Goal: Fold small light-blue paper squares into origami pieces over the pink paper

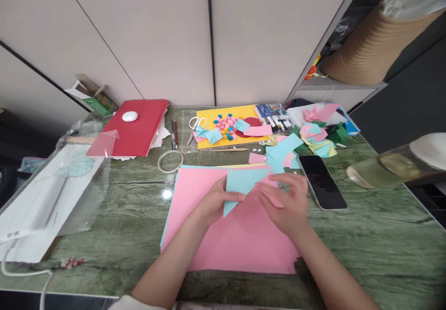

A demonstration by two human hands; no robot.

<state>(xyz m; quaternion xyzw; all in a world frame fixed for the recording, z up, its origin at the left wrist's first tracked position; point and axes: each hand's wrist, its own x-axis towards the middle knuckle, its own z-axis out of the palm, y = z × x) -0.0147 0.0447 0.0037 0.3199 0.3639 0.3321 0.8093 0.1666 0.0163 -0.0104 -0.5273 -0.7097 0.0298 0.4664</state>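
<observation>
My left hand [214, 201] grips a light-blue sheet of paper [240, 181] by its left edge, thumb on top and fingers behind. At the sheet's right side, the fingers of my right hand [287, 203] pinch together on a pink paper part [277, 200]. Whether that pink is the sheet's folded back or a separate piece, I cannot tell. Both hands hover just over a stack of large pink sheets [237, 249], with blue and yellow edges peeking out beneath it.
Behind the stack are a tape roll [170, 161], scissors [197, 124], pens [174, 134] and a yellow sheet [205, 141] bearing small paper pieces. Paper scraps [284, 149], a phone [322, 182] and a tilted-looking bottle [386, 165] occupy the right. Red folders [139, 133] and a plastic bag [87, 207] lie left.
</observation>
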